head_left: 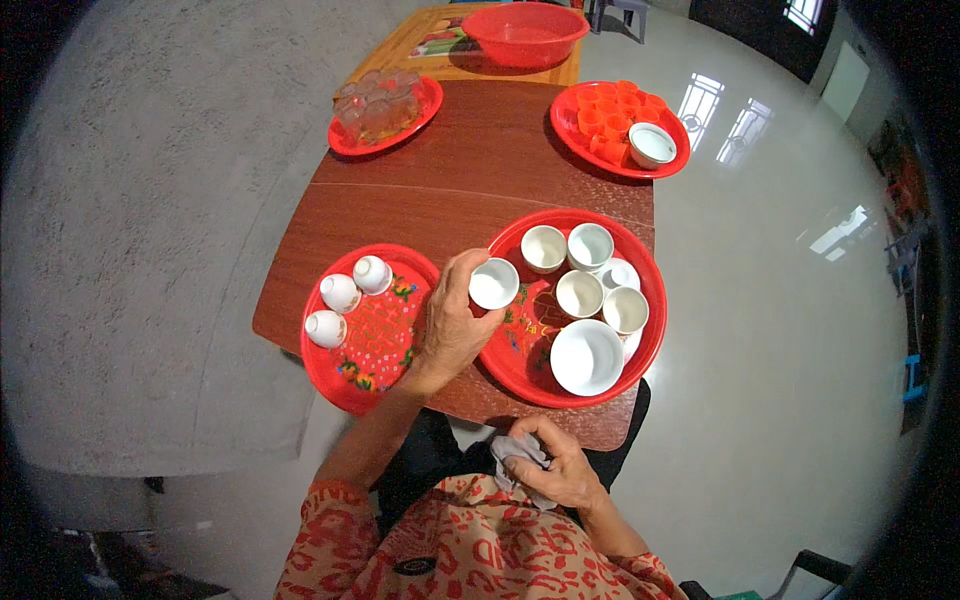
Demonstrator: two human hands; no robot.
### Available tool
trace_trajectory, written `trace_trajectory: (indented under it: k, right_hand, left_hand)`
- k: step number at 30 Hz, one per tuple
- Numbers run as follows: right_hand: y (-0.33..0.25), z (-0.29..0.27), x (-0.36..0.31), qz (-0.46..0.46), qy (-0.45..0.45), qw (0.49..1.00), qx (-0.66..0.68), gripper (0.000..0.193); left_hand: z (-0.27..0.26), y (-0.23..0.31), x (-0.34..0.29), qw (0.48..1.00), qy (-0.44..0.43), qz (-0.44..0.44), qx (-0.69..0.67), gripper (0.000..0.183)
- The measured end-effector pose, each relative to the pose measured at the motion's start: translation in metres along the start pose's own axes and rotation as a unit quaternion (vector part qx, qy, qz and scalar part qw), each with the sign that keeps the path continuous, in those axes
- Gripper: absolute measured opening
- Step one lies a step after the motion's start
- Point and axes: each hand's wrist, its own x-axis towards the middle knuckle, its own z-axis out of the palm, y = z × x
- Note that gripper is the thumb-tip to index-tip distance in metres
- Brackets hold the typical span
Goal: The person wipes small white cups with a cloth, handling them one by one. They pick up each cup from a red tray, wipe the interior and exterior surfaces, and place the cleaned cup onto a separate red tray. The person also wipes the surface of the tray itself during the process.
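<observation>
My left hand [452, 318] grips a small white cup [494, 284] by its side, mouth up, over the left edge of the right-hand red tray [500, 368]. That tray bears several white cups [580, 294], mouths up, and a larger white bowl [587, 358] near its front. Close to my lap, my right hand [560, 470] is closed around a crumpled grey cloth [518, 462]. To the left, a second red tray [375, 325] with a flower pattern carries three white cups [340, 293], turned upside down along its left side.
At the far left of the brown table [480, 140], a red tray [372, 150] holds clear glasses [378, 105]. Orange cups [607, 112] and a lidded white bowl [652, 145] fill another red tray [562, 135] at far right. A red basin [525, 38] stands beyond.
</observation>
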Motion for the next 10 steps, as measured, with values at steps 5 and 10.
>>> trace_trajectory:
  k: [5, 10]
  right_hand:
    - [0.002, 0.000, -0.002, -0.005, -0.008, 1.000, 0.012, 0.032]
    - [0.000, -0.001, -0.009, -0.015, -0.009, 1.000, 0.010, 0.035]
  left_hand:
    - [-0.019, 0.020, 0.004, 0.987, -0.038, 0.151, 0.041, 0.064]
    - [-0.024, 0.034, 0.007, 0.956, -0.101, 0.236, 0.143, 0.070]
